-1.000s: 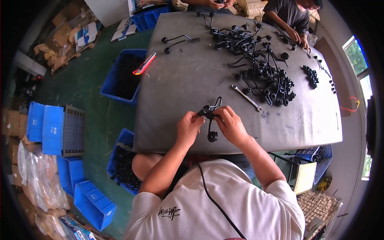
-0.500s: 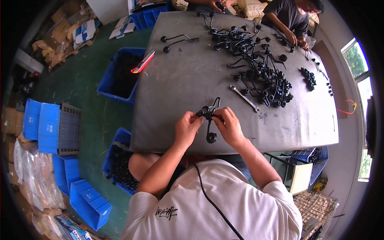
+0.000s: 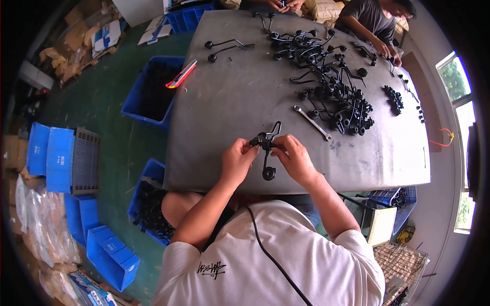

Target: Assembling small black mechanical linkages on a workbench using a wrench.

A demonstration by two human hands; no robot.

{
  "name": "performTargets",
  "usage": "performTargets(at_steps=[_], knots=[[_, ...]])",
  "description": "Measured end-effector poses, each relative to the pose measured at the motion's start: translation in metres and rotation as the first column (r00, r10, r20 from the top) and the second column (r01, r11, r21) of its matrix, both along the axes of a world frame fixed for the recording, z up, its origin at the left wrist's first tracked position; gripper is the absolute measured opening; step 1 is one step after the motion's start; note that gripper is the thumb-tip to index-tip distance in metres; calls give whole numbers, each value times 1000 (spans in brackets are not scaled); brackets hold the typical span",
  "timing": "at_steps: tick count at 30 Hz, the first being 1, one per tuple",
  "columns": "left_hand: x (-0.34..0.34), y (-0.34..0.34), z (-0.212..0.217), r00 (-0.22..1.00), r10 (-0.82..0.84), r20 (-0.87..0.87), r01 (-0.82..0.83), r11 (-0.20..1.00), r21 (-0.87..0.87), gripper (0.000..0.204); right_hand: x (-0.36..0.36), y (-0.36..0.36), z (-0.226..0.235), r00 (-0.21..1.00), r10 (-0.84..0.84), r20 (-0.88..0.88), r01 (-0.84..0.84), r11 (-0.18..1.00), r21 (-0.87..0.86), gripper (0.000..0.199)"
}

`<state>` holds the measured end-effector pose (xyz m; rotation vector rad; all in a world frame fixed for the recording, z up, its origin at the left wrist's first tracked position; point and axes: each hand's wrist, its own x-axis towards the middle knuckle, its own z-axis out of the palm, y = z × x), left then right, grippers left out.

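At the near table (image 3: 229, 102) edge, both hands, left (image 3: 238, 160) and right (image 3: 295, 157), pinch a black bent-rod part (image 3: 266, 148).

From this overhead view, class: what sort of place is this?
Probably a small assembly workshop: a grey worktable carries a pile of black bent metal parts and a wrench, with blue plastic bins on the green floor.

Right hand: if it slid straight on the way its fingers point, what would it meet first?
The right hand points left across the table edge, fingers on the black bent part. Going on, it would probably meet the left hand first, gripping that part from the other side; depth is unclear.
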<state>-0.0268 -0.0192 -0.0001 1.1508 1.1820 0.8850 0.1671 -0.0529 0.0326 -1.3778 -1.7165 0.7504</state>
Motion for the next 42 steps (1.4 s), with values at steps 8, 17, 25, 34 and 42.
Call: performTargets(at_steps=[8,17,25,34,42], knots=[[0,1,-1,1000,2,-32,-2,1000,-3,17,1,-1,12,967,44,252,-72,992,105,18],[2,-2,5,998,10,-67,-7,999,40,17,-2,-2,2,996,-60,61,64,996,-57,14],[2,-4,-5,999,22,-47,-17,994,104,16,-6,0,3,965,-71,253,67,997,24,21],[0,-2,2,998,21,-57,-17,998,68,20,-5,1,3,967,-91,236,95,995,-8,29],[2,-4,0,993,20,-119,-7,993,115,23,-3,0,-6,975,-72,212,86,995,-55,22]])
